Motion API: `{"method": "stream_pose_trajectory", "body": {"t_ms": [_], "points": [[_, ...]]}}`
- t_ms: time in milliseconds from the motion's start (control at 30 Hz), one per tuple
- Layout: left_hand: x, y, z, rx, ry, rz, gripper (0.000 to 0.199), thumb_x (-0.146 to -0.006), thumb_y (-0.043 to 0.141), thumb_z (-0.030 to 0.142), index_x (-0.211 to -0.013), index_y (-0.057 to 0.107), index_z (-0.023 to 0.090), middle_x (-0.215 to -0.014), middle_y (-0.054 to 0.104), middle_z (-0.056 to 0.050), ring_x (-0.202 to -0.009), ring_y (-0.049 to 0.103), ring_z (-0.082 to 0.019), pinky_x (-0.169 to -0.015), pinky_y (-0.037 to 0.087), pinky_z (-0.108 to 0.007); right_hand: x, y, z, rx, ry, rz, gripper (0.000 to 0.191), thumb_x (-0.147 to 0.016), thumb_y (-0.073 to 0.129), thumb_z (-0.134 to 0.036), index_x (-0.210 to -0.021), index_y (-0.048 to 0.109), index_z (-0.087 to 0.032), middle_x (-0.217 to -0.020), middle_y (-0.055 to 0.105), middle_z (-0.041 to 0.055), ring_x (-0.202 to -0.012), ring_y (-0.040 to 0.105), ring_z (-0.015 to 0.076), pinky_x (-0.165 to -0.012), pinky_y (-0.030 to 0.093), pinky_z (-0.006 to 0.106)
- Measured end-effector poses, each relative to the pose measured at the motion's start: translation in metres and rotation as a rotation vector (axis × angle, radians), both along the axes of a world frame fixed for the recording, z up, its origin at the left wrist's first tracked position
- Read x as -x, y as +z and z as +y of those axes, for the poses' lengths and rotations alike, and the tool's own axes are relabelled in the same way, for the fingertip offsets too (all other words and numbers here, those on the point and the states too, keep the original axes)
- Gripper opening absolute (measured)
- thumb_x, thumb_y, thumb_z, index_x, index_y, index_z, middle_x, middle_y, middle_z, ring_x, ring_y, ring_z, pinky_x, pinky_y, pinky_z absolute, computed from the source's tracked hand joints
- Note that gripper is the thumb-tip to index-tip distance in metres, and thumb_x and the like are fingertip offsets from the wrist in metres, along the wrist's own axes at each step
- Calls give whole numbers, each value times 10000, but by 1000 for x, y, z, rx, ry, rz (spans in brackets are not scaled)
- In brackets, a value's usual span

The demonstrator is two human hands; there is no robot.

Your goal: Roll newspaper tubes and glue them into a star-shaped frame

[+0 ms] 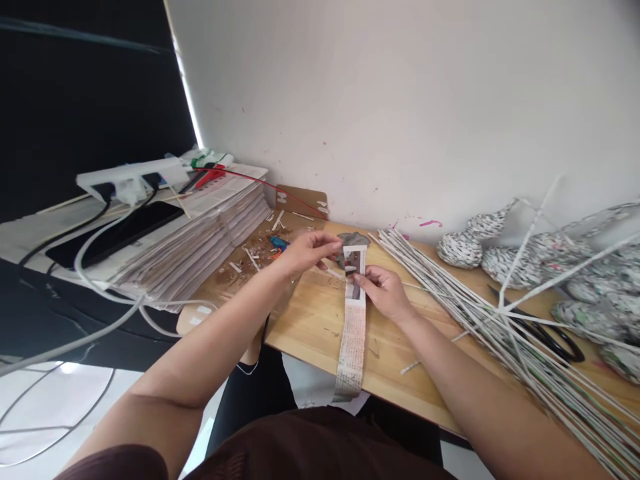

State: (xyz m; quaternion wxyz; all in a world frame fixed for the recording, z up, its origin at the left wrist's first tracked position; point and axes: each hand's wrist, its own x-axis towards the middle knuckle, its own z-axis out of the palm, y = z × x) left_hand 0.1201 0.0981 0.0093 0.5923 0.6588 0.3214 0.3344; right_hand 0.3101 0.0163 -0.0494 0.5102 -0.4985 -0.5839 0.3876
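Note:
A long strip of printed newspaper point(354, 333) lies across the wooden table point(310, 320) and hangs over its front edge. My right hand point(383, 288) pinches the strip's right side near its upper end, thumb on top. At the strip's top left is my left hand point(315, 252), its thumb and fingertips pressed together beside the paper; what they hold, if anything, is too small to tell. A grey lump point(356, 239) sits just behind the strip's upper end.
Long paper rods point(425, 273) and black-handled scissors point(555, 337) lie on the right, before woven paper gourd shapes point(460, 250). Stacked newspapers point(220, 233) on the left carry a phone point(117, 233) and power strip point(133, 177). Scraps and a blue item point(279, 243) lie between.

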Motion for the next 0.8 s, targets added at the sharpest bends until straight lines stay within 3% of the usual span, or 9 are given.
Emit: {"method": "stream_pose_trajectory", "body": {"t_ms": [100,167,233,367,533,667,800], "points": [[-15,1,-7,-4,-131,59,309,-762,695,320,-1020,690,151,-931,703,-89,-752,650,-157,-511,481,-188,-1,-1,1,-3,-21,6,188,-784,660,-381,-764,680,-196,-700,692,24,-593,602,160,-556,459,267],[-23,1,-12,32,-154,68,245,-789,658,252,-1008,703,152,-910,705,-81,-682,634,-130,-497,475,-182,-2,-4,3,9,-38,47,193,-777,660,-386,-737,659,-197,-662,671,13,-570,587,156,-535,445,262],[-27,0,-13,122,-152,20,231,-808,587,142,-1005,706,153,-917,707,-82,-691,637,-125,-512,489,-182,-4,-7,5,-2,-69,89,190,-755,674,-383,-723,642,-199,-649,655,5,-576,582,159,-539,447,265],[-30,0,-5,358,-173,-149,397,-761,530,3,-1105,662,153,-1092,681,-109,-856,673,-167,-621,559,-231,-6,-8,8,-16,-113,137,197,-758,671,-390,-749,636,-196,-680,645,3,-609,574,158,-575,459,274],[-36,1,4,382,-300,-161,315,-755,668,70,-1067,667,109,-1050,689,-123,-782,684,-138,-638,563,-192,-3,-6,5,34,-77,68,286,-816,623,-455,-713,606,-189,-634,605,-3,-553,536,132,-521,420,254],[-44,-4,11,432,-242,-208,158,-842,631,193,-956,662,88,-925,718,-128,-766,705,-168,-620,578,-208,-2,-5,2,45,-38,-4,335,-820,609,-506,-718,604,-187,-644,610,5,-552,550,135,-497,422,248],[-40,-13,24,494,-191,-285,116,-871,588,177,-939,638,98,-872,725,-127,-796,719,-204,-712,594,-274,-1,-5,1,102,-46,114,373,-859,525,-560,-766,550,-200,-600,579,-18,-459,521,108,-427,404,226]]}}
